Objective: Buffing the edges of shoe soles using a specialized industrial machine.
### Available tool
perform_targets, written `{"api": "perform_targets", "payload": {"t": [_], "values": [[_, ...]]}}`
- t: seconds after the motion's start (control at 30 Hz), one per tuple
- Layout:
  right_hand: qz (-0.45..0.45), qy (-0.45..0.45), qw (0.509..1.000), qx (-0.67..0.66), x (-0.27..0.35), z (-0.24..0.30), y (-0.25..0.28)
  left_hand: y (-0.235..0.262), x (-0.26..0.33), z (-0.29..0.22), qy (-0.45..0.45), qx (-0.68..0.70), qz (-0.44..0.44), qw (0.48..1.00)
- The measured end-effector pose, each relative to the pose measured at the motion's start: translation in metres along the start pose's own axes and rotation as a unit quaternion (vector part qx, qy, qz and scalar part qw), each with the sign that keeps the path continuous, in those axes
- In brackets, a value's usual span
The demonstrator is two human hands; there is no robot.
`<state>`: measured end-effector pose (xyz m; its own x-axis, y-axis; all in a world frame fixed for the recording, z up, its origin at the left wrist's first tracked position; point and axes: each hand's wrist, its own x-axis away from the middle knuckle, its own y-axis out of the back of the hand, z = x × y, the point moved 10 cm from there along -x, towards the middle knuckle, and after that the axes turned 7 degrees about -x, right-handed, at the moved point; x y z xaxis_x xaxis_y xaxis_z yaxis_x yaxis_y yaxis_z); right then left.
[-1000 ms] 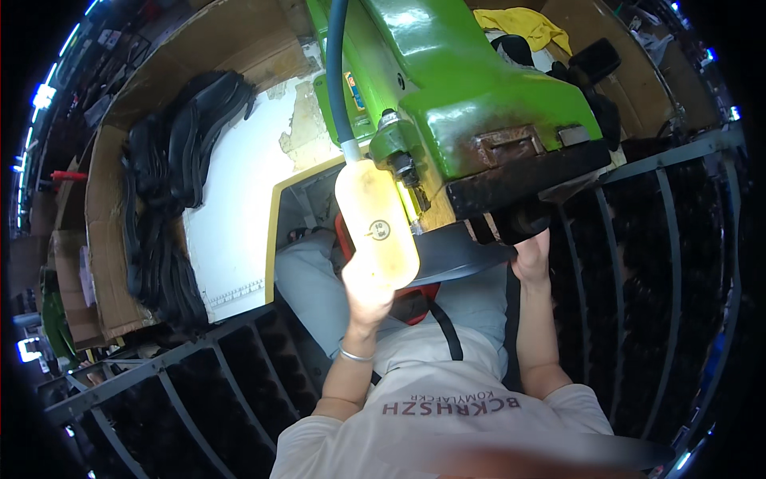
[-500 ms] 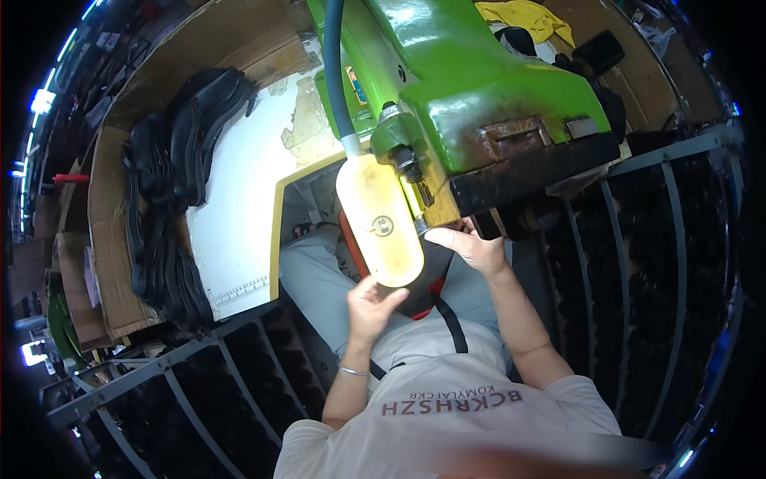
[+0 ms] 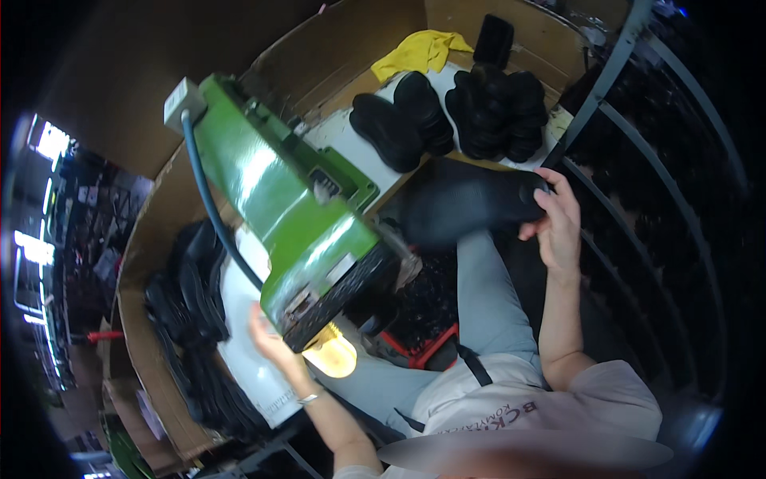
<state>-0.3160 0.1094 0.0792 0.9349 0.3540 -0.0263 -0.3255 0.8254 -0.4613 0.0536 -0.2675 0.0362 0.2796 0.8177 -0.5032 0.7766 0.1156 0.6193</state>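
Observation:
On the right, my right hand [image 3: 556,219] grips the end of a black shoe sole [image 3: 471,203], its fingers curled over the edge. The sole is smeared by motion and stretches left toward the head of a green machine [image 3: 263,172]. My left hand [image 3: 275,345] is up beside the machine head's left front corner, next to the lit yellowish lamp [image 3: 333,355]. Its fingers are blurred and partly hidden, so I cannot make out whether it holds anything.
Several black soles [image 3: 507,112] stand stacked on the white table [image 3: 339,136] behind the machine, near a yellow cloth [image 3: 423,52]. More black soles [image 3: 191,295] lie along the left side by the cardboard wall [image 3: 140,319]. A metal rack [image 3: 610,72] curves along the right.
The view has turned to the right. My right hand has come away from the machine and now holds a black sole. My left hand has moved from the lamp's tip to the machine head's left side.

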Motion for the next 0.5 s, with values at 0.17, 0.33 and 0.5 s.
{"api": "perform_targets", "payload": {"t": [0.17,0.33,0.5], "values": [[0.030,-0.049,0.973,-0.225,-0.032,-0.049,-0.067,0.002,-0.130,0.089,-0.099,-0.355,-0.110,0.923],[0.072,-0.123,0.933,-0.331,-0.082,-0.116,-0.142,-0.007,-0.147,0.169,0.074,-0.514,0.003,0.855],[0.050,-0.183,0.963,-0.192,-0.068,-0.139,-0.139,0.029,-0.141,0.109,0.093,-0.540,0.023,0.836]]}}
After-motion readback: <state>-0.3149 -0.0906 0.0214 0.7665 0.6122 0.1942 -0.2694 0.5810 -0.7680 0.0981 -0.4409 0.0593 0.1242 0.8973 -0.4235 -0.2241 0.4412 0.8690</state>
